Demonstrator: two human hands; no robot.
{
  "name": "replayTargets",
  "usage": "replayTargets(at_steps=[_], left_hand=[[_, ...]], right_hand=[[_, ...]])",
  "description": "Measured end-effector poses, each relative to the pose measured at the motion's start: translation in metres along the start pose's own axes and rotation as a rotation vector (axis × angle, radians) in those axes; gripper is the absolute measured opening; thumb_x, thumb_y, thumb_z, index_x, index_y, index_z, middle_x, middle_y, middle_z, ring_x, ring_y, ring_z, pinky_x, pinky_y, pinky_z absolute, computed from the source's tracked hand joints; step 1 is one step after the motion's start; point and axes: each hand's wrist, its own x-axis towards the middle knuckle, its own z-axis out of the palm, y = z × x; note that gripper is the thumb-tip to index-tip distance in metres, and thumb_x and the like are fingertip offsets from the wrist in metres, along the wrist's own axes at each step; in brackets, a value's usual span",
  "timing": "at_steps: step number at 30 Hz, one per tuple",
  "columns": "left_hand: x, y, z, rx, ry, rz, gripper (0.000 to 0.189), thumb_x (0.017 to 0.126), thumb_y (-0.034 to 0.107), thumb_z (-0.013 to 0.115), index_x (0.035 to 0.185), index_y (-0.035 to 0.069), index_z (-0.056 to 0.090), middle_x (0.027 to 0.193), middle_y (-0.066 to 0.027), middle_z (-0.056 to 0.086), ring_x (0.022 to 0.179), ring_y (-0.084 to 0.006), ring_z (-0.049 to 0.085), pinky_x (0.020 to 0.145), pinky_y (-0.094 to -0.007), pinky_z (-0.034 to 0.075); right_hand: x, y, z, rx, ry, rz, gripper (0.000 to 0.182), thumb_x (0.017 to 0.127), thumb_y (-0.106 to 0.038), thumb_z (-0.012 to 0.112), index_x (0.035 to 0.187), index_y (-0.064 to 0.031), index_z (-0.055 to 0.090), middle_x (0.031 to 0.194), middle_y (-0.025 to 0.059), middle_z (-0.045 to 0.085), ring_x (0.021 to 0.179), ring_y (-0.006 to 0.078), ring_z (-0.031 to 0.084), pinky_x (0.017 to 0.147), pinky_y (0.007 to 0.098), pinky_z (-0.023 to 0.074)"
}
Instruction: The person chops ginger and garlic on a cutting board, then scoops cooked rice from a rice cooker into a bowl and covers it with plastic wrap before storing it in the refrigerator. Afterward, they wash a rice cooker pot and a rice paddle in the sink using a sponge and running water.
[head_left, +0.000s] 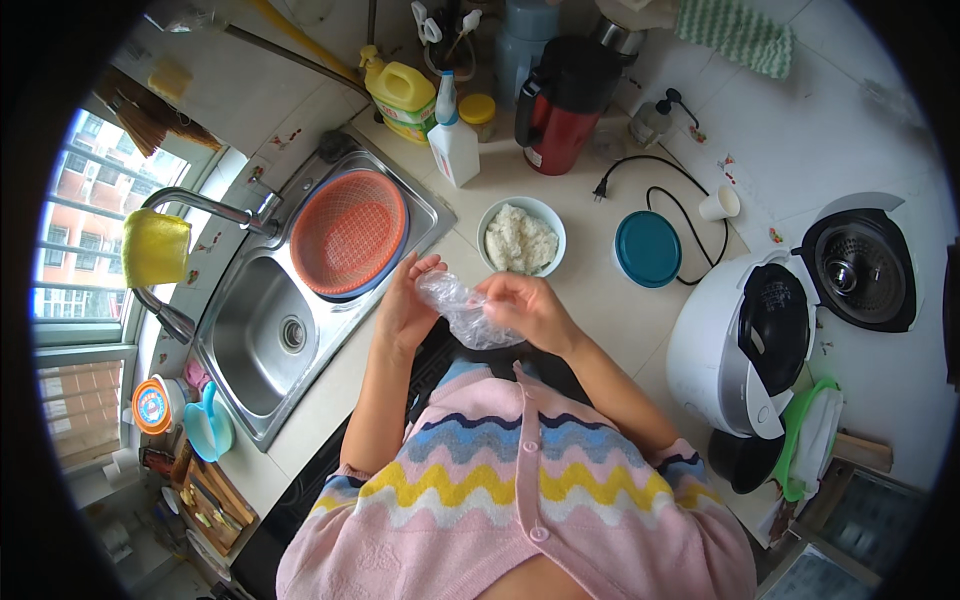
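Note:
A crumpled piece of clear plastic film or a thin bag (484, 330) hangs between my two hands, near the counter's front edge. My right hand (529, 311) pinches it from the right. At its upper left end is my left hand (409, 304), palm up with curled fingers; whether these grip the plastic is not clear. Just beyond my hands, a white bowl (559, 259) holds a mound of cooked rice (520, 238). A round container with a dark teal lid (648, 249) stands right of the bowl.
At left are a steel sink (262, 337) and an orange plastic colander (349, 232). Behind the bowl stand a white spray bottle (455, 154), a yellow jug (405, 97) and a red thermal jug (562, 112). An open rice cooker (697, 337), a black power cord (694, 176) and a cup (720, 203) are at right.

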Motion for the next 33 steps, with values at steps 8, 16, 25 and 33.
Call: replayTargets(at_steps=[8, 16, 25, 33], left_hand=[[-0.019, -0.025, 0.017, -0.127, -0.373, -0.204, 0.072, 0.089, 0.058, 0.041, 0.125, -0.003, 0.048, 0.124, -0.017, 0.054, 0.114, -0.031, 0.051, 0.103, -0.042, 0.034], [-0.017, -0.051, -0.016, -0.134, -0.349, -0.086, 0.037, 0.088, 0.034, 0.053, 0.106, 0.003, 0.06, 0.104, -0.0099, 0.063, 0.099, -0.0231, 0.058, 0.095, -0.0417, 0.039], [0.014, -0.049, -0.004, 0.013, -0.3, -0.315, 0.062, 0.091, 0.053, 0.041, 0.127, 0.003, 0.048, 0.102, -0.0116, 0.061, 0.095, -0.0236, 0.059, 0.083, -0.0345, 0.046], [0.052, -0.041, -0.046, 0.695, -0.257, -0.302, 0.044, 0.089, 0.047, 0.051, 0.093, 0.005, 0.062, 0.087, -0.0036, 0.061, 0.077, -0.0139, 0.055, 0.066, -0.026, 0.043]], right_hand=[[-0.004, 0.009, -0.021, 0.656, 0.134, 0.237, 0.005, 0.083, -0.009, 0.052, 0.084, -0.0082, 0.047, 0.085, 0.012, 0.062, 0.065, 0.0147, 0.055, 0.063, 0.0277, 0.0474], [-0.039, 0.044, -0.046, 1.041, 0.074, 0.249, 0.02, 0.086, -0.024, 0.058, 0.096, -0.0071, 0.054, 0.088, 0.0092, 0.06, 0.065, 0.0124, 0.052, 0.058, 0.0242, 0.0447], [-0.028, 0.061, -0.076, 0.693, 0.132, 0.305, 0.02, 0.085, -0.025, 0.064, 0.091, -0.0055, 0.067, 0.092, 0.0047, 0.064, 0.071, 0.0128, 0.054, 0.065, 0.0262, 0.0447], [-0.033, 0.058, -0.099, 0.897, 0.369, 0.11, 0.02, 0.083, -0.023, 0.057, 0.078, -0.0047, 0.061, 0.102, 0.0118, 0.062, 0.099, 0.0251, 0.055, 0.089, 0.0409, 0.0425]])
